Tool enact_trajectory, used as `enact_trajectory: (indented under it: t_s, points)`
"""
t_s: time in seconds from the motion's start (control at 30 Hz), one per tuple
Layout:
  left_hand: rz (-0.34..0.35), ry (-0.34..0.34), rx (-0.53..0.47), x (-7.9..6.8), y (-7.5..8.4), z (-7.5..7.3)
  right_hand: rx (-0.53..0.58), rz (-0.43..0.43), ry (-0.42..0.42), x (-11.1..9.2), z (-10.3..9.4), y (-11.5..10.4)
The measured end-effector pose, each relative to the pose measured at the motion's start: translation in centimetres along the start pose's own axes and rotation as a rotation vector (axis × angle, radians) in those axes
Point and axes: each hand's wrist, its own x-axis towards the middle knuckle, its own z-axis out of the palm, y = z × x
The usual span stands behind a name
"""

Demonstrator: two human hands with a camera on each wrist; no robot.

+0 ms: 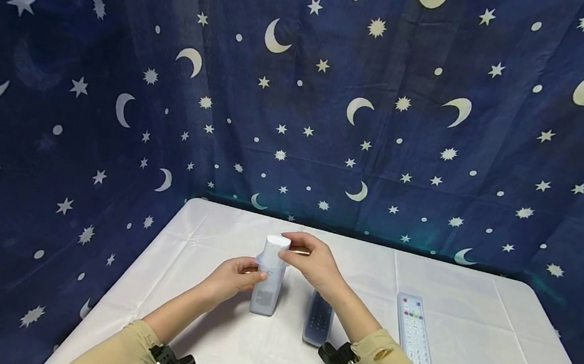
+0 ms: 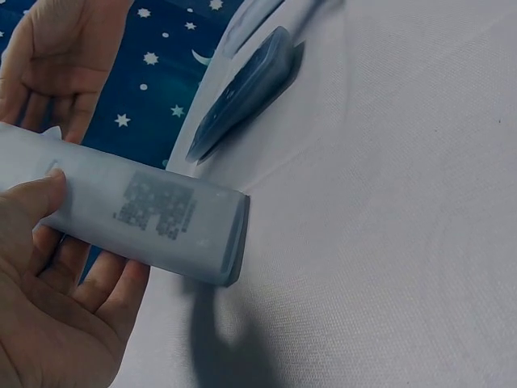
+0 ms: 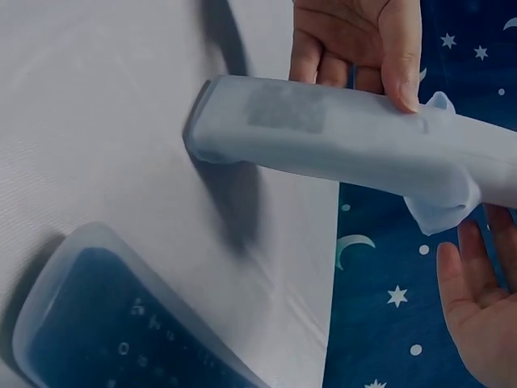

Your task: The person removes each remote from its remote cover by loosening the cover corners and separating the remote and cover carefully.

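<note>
A white remote control (image 1: 277,245) stands on end on the table, one end poking out of its translucent silicone cover (image 1: 266,294). Through the cover a printed dark label shows in both wrist views, while the cover's upper edge flares out in a loose flap (image 3: 443,212). My left hand (image 1: 233,279) grips the covered remote around its middle, thumb (image 2: 40,198) across the front and fingers behind. Beside the bare end is my right hand (image 1: 316,264), its fingers (image 3: 481,250) loosely extended; in the right wrist view they sit apart from the flap.
A dark remote in a clear cover (image 1: 319,321) lies by my right forearm. Farther right, a white remote with coloured buttons (image 1: 416,339) lies flat. Both rest on the white-covered table (image 1: 492,357). A blue curtain with moons and stars (image 1: 327,99) hangs behind and at the left.
</note>
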Motion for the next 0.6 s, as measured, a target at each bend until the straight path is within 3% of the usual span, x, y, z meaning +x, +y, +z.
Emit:
enact_trajectory:
  t_s: [0.27, 0.6]
  points:
    - [0.006, 0.004, 0.007, 0.0, 0.0, 0.0, -0.075, -0.049, -0.026, 0.7, -0.1, -0.5]
    - [0.011, 0.007, 0.014, 0.1, 0.1, 0.1, -0.169, -0.108, -0.181, 1.8, -1.7, -1.3]
